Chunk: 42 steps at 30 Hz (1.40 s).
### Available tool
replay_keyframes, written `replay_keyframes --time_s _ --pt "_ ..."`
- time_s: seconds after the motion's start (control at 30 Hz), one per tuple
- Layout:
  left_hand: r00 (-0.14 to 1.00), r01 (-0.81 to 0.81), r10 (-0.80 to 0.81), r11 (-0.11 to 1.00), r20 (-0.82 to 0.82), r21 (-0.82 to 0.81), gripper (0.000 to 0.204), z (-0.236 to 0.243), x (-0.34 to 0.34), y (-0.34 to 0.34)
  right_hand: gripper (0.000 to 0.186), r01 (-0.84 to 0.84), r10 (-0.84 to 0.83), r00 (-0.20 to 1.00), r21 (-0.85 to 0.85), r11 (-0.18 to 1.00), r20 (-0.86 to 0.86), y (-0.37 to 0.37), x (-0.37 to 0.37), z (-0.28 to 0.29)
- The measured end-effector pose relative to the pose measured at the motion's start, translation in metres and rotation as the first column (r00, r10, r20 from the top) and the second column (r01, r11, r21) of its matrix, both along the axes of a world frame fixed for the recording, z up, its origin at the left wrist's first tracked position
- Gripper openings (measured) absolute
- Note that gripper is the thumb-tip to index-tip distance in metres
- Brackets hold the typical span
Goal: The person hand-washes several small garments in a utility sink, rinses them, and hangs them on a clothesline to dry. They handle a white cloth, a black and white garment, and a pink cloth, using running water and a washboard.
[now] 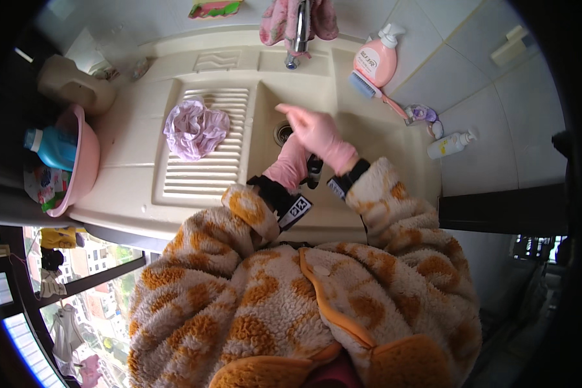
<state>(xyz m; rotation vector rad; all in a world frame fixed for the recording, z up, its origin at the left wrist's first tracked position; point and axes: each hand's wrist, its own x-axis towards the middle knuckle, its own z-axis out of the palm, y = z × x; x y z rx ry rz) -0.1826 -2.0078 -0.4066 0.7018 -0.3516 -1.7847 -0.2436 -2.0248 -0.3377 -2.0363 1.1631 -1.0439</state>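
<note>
Both my hands wear thin pink gloves and are raised over the sink basin [394, 142]. My right hand [320, 134] crosses in front of my left, its fingers stretched toward the left with nothing visible in them. Behind it my left hand [288, 161] shows only its back and wrist; its fingers are hidden. Under them the round drain [282, 133] is partly covered. A crumpled light purple cloth [196, 128] lies on the ribbed washboard [204, 178] to the left. Between my wrists a small black object [314, 169] shows, its kind unclear.
A chrome faucet [302, 26] with a pink fluffy cloth [275, 24] hangs over the basin. Along the right rim are a pink pump bottle [376, 61], a brush [366, 85] and a white pump bottle [451, 145]. Far left, a pink tub [87, 161] holds a blue bottle [55, 150].
</note>
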Motion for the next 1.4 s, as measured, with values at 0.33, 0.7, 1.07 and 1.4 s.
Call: replay_keyframes --time_s 0.33,0.7,1.07,1.4 --pt "0.98 0.106 -0.06 0.965 -0.192 0.24 0.029 0.014 0.021 -0.003 0.021 0.039 -0.044 0.996 -0.077 0.996 -0.077 -0.001 0.0 -0.006" --pt "0.928 -0.205 0.226 0.973 -0.296 0.103 0.029 -0.026 0.03 -0.006 0.019 -0.153 0.144 0.985 -0.102 0.983 -0.089 -0.004 0.002 -0.017" --pt "0.987 0.038 -0.018 0.991 -0.157 0.127 0.045 0.054 0.042 0.001 0.036 -0.423 -0.166 0.494 0.403 0.812 0.853 -0.042 -0.038 -0.016" --pt "0.999 0.021 -0.032 0.967 0.041 0.254 0.043 -0.004 0.016 -0.017 0.028 0.075 -0.076 0.997 0.047 0.996 0.028 -0.012 0.004 -0.004"
